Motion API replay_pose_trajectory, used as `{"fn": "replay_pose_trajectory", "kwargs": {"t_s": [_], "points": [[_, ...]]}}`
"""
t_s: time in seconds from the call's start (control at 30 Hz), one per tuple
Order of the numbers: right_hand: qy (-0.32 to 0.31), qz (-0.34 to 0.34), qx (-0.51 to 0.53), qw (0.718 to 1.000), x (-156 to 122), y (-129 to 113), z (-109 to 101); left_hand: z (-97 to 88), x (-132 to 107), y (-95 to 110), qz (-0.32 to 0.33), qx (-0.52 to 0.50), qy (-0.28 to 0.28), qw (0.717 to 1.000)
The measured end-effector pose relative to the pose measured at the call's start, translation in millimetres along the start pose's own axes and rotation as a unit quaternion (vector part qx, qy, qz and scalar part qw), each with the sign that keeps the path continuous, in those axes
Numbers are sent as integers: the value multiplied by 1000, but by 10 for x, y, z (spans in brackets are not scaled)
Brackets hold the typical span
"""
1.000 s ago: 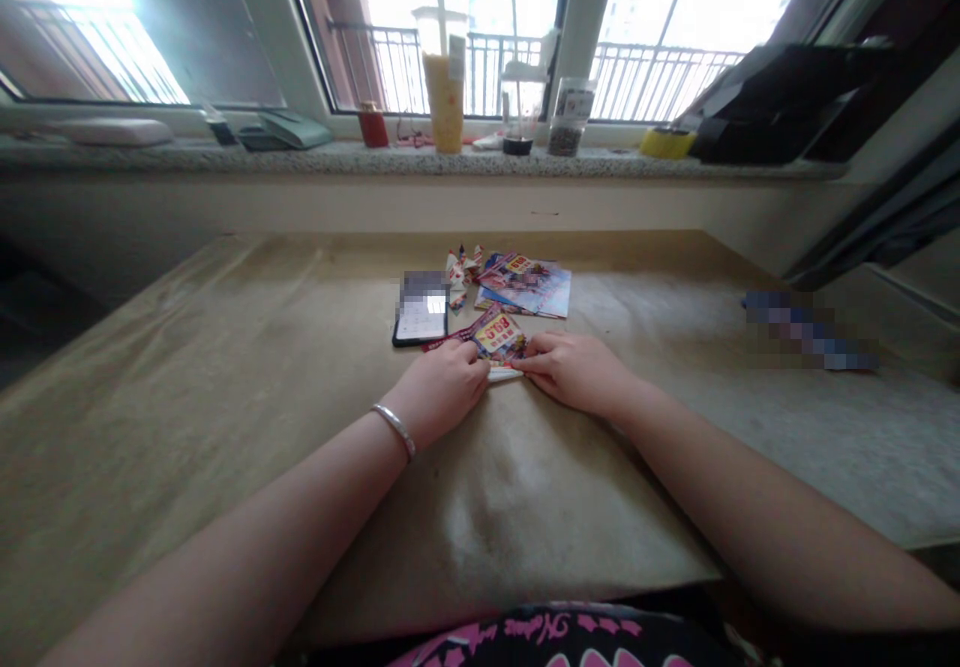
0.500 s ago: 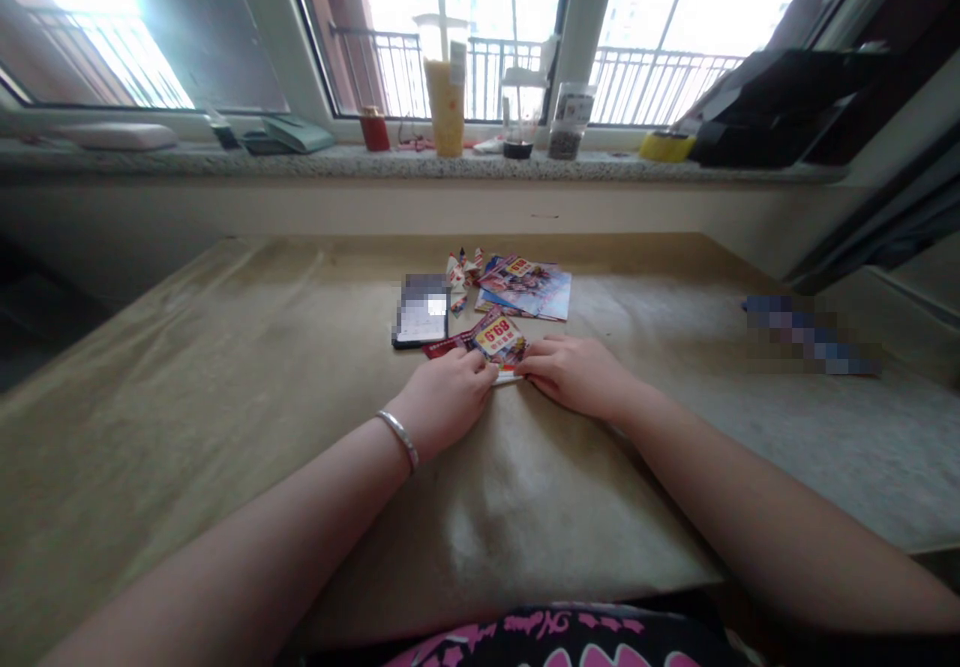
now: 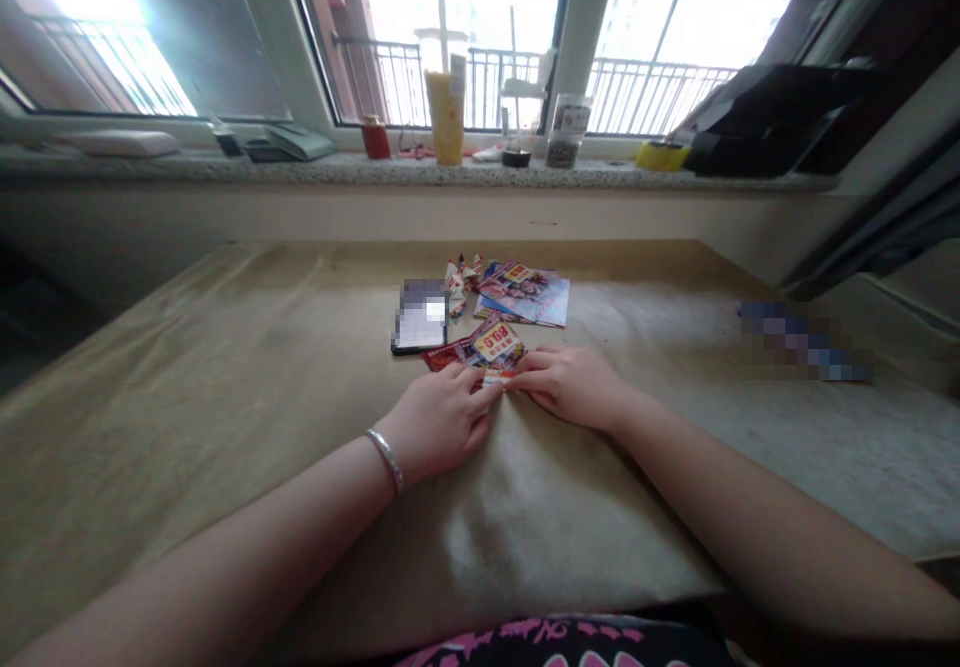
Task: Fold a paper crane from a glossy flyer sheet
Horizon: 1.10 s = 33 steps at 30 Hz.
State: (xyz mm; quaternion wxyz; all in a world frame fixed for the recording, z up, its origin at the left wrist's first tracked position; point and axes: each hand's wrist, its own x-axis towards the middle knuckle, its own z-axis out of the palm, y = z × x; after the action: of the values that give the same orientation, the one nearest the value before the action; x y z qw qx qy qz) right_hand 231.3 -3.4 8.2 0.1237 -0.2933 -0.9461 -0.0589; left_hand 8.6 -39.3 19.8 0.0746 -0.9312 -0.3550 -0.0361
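A colourful printed paper point(image 3: 496, 341) with large red figures on a yellow label lies on the table in front of me, its near edge folded over. My left hand point(image 3: 436, 425), with a silver bangle at the wrist, has its fingers closed on the left part of that folded edge. From the other side, my right hand point(image 3: 574, 385) grips the right part, fingertips together. The fingertips of both hands nearly meet at the fold, and part of the paper is hidden beneath them. Just beyond, a phone point(image 3: 420, 319) with a lit screen lies to the left.
A folded paper piece with points point(image 3: 460, 287) stands behind the phone. Beside it lies a stack of printed sheets point(image 3: 536, 297). A blurred blue item point(image 3: 806, 342) is far right. Cups, including a yellow drink point(image 3: 448, 117), and a black bag point(image 3: 757, 132) line the windowsill point(image 3: 300, 173).
My left hand has shifted slightly left and toward me, its fingers now spread along the fold. My right fingertips have slid left along the near edge. The view has tilted slightly up.
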Motion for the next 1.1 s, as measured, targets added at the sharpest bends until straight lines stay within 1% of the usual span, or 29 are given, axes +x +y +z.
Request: {"fn": "replay_pose_trajectory", "kwargs": {"t_s": [0.27,0.43,0.57,0.77,1.0,1.1], "points": [[-7,-22,1,1000,-3,27,0,10,0,10,0,-1,-2,1000],[-17,-26,-1,1000,-10,48,-43,10,-8,14,0,8,-7,1000],[-22,-25,-4,999,-72,85,-81,7,-15,17,2,12,-15,1000],[-23,-9,18,1000,-190,185,-78,9,-20,17,1,12,-12,1000],[-16,4,29,999,-207,212,-61,13,-15,20,-1,14,-10,1000],[-26,18,32,999,-228,238,-88,3,-12,19,1,7,-12,1000]]}}
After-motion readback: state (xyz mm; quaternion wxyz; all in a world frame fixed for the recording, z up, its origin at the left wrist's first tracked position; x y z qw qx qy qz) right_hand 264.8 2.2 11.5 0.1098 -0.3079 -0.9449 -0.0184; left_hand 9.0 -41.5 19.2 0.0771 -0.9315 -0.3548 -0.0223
